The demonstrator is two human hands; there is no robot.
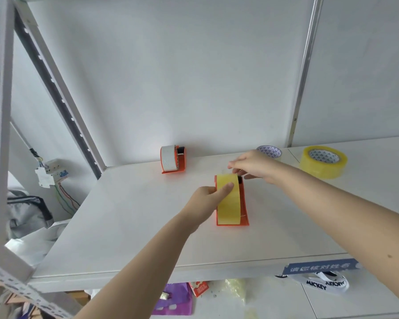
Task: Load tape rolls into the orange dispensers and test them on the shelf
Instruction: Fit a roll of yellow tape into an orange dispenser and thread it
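Note:
An orange dispenser [244, 210] loaded with a yellow tape roll [229, 203] stands on the white shelf [124, 215], near its middle. My left hand [209, 199] grips the roll's left side, thumb on the tape face. My right hand [253, 165] pinches the tape end at the dispenser's far end, by the black cutter. A second orange dispenser [179, 165] holding a whitish roll [168, 158] stands by the wall. Loose yellowish tape rolls sit at the back right: a big one [323, 164] and another [269, 151] partly hidden behind my right hand.
Grey upright posts [0, 111] of the rack rise at the left. Below the shelf edge lie a purple bag [177, 300], a red packet [199, 288] and a "MICKEY" strap [325, 283]. A breaker box with wires [50, 172] hangs at the left.

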